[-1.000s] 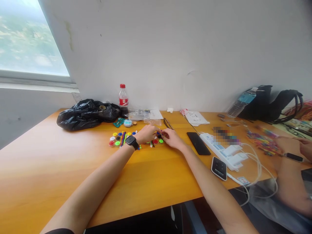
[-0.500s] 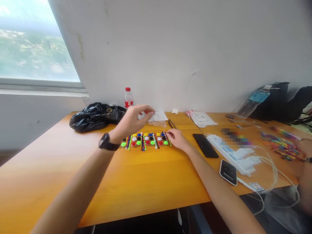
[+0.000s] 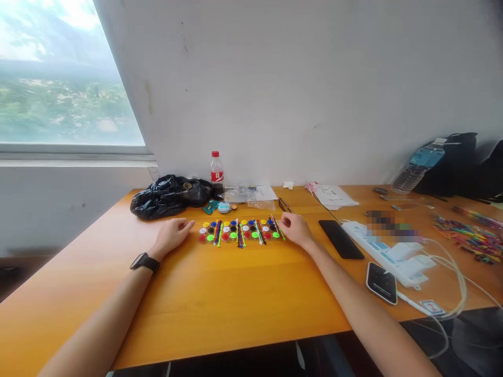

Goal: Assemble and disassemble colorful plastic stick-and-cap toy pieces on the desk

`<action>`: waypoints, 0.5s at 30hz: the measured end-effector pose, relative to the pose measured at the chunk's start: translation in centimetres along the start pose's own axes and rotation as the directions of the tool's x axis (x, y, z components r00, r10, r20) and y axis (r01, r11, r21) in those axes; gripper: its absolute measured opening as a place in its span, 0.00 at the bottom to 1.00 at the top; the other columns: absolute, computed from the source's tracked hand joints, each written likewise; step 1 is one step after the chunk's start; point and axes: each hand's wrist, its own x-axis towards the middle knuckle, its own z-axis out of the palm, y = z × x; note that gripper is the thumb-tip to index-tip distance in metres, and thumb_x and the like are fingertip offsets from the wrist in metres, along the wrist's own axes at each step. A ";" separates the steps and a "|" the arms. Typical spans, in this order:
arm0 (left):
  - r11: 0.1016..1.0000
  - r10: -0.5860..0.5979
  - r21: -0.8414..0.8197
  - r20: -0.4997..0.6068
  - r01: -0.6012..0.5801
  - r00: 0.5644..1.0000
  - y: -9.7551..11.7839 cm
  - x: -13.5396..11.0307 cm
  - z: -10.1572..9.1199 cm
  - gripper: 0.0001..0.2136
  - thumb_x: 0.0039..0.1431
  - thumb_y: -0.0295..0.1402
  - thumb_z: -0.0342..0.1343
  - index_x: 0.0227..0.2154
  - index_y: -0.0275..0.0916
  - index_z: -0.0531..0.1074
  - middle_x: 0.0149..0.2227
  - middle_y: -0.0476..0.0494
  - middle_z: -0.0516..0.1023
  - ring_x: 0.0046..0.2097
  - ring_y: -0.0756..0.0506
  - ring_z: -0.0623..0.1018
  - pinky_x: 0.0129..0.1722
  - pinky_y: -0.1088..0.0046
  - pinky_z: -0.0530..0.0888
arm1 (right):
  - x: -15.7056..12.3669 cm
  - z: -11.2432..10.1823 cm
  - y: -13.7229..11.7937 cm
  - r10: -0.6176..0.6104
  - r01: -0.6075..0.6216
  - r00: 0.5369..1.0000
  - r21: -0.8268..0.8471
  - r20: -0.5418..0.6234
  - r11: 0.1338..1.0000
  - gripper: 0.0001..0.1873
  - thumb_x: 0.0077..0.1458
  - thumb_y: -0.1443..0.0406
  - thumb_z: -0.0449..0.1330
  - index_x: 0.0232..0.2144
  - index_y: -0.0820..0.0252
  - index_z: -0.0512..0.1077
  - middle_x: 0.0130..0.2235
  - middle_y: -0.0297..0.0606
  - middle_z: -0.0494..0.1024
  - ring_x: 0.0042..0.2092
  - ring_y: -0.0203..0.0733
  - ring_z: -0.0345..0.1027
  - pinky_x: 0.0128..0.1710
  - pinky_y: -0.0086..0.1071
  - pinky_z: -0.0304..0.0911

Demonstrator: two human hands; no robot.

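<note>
Across the middle of the table lies a row of small round coloured pieces in yellow, blue, white, black, red and green. Thin coloured arrow-shaped plastic sticks lie upright to the row, between groups of the round pieces. My left hand, with a black watch on its wrist, rests on the table just left of the row, its fingers curled in and nothing seen in them. By the row's right end my right hand rests with fingers curled, close to the last sticks; nothing shows in it.
Behind the row are a black plastic bag, a cola bottle, a small round tin and clear wrapping. To the right are a black phone, a white power strip, a white device with cables, and a colourful pile.
My left hand has come down from above the row to the table at its left, uncovering the row's left end and the tin. My right hand has drawn slightly away from the sticks and curled.
</note>
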 end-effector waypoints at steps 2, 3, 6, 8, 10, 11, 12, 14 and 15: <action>0.999 0.000 0.044 0.038 -0.002 0.999 0.1 0.0 0.1 0.24 0.70 0.51 0.41 0.22 0.41 0.57 0.22 0.47 0.67 0.27 0.46 0.66 0.29 0.70 0.56 | 0.0 0.2 0.1 -0.015 0.015 1.000 -0.002 -0.020 1.000 0.17 0.55 0.63 0.58 0.22 0.55 0.52 0.21 0.28 0.59 0.26 0.37 0.53 0.28 0.33 0.44; 0.998 0.007 0.063 0.052 -0.011 0.999 0.2 0.0 0.1 0.24 0.72 0.50 0.39 0.23 0.41 0.59 0.24 0.46 0.70 0.28 0.45 0.69 0.30 0.69 0.58 | 0.1 0.3 0.2 -0.024 0.024 0.999 -0.008 -0.036 1.000 0.18 0.55 0.64 0.57 0.22 0.55 0.50 0.21 0.28 0.56 0.25 0.36 0.51 0.28 0.33 0.43; 0.996 0.045 0.068 0.080 -0.050 0.996 0.3 0.1 0.1 0.21 0.72 0.45 0.37 0.31 0.42 0.69 0.33 0.42 0.79 0.35 0.41 0.76 0.35 0.69 0.64 | 0.2 0.4 0.3 -0.048 0.045 0.995 -0.027 -0.092 0.999 0.19 0.55 0.65 0.56 0.23 0.55 0.46 0.21 0.28 0.52 0.26 0.37 0.49 0.28 0.33 0.42; 0.997 0.067 0.025 0.100 -0.069 0.993 0.3 0.2 0.1 0.18 0.71 0.42 0.38 0.36 0.43 0.72 0.38 0.42 0.82 0.40 0.41 0.79 0.39 0.69 0.66 | 0.3 0.5 0.3 -0.071 0.067 0.991 -0.032 -0.111 0.997 0.19 0.55 0.65 0.55 0.22 0.55 0.46 0.22 0.29 0.53 0.26 0.37 0.49 0.28 0.34 0.42; 0.997 0.074 0.000 0.109 -0.075 0.991 0.2 0.2 0.2 0.18 0.71 0.42 0.39 0.36 0.43 0.73 0.39 0.42 0.82 0.40 0.41 0.79 0.39 0.69 0.66 | 0.3 0.7 0.4 -0.096 0.093 0.990 -0.032 -0.101 0.995 0.20 0.56 0.65 0.55 0.22 0.55 0.46 0.23 0.29 0.55 0.26 0.37 0.49 0.28 0.34 0.43; 0.997 0.078 0.008 0.106 -0.079 0.991 0.2 0.1 0.2 0.18 0.71 0.43 0.40 0.34 0.43 0.72 0.37 0.42 0.82 0.38 0.41 0.78 0.37 0.69 0.65 | 0.3 0.8 0.4 -0.106 0.103 0.990 -0.030 -0.089 0.994 0.20 0.56 0.65 0.56 0.21 0.55 0.46 0.23 0.30 0.56 0.26 0.37 0.50 0.29 0.34 0.43; 0.996 0.084 0.024 0.100 -0.087 0.991 0.2 0.1 0.2 0.18 0.71 0.44 0.41 0.32 0.42 0.71 0.35 0.42 0.81 0.36 0.41 0.77 0.35 0.69 0.64 | 0.3 0.9 0.4 -0.112 0.110 0.991 -0.025 -0.072 0.994 0.21 0.57 0.64 0.56 0.21 0.55 0.47 0.22 0.30 0.57 0.26 0.37 0.50 0.29 0.34 0.44; 0.992 0.106 0.057 0.086 -0.111 0.991 0.3 0.0 0.3 0.20 0.71 0.47 0.41 0.28 0.42 0.68 0.31 0.43 0.78 0.31 0.42 0.74 0.32 0.68 0.60 | 0.2 1.2 0.4 -0.114 0.114 0.993 -0.012 -0.036 0.993 0.21 0.58 0.62 0.57 0.21 0.55 0.49 0.22 0.30 0.59 0.26 0.36 0.53 0.29 0.33 0.45; 0.990 0.117 0.065 0.083 -0.123 0.990 0.4 0.0 0.4 0.20 0.72 0.47 0.42 0.27 0.42 0.67 0.29 0.43 0.77 0.30 0.43 0.73 0.32 0.68 0.59 | 0.1 1.2 0.4 -0.109 0.109 0.994 -0.004 -0.022 0.994 0.21 0.58 0.62 0.58 0.21 0.55 0.51 0.23 0.30 0.60 0.26 0.36 0.54 0.29 0.33 0.46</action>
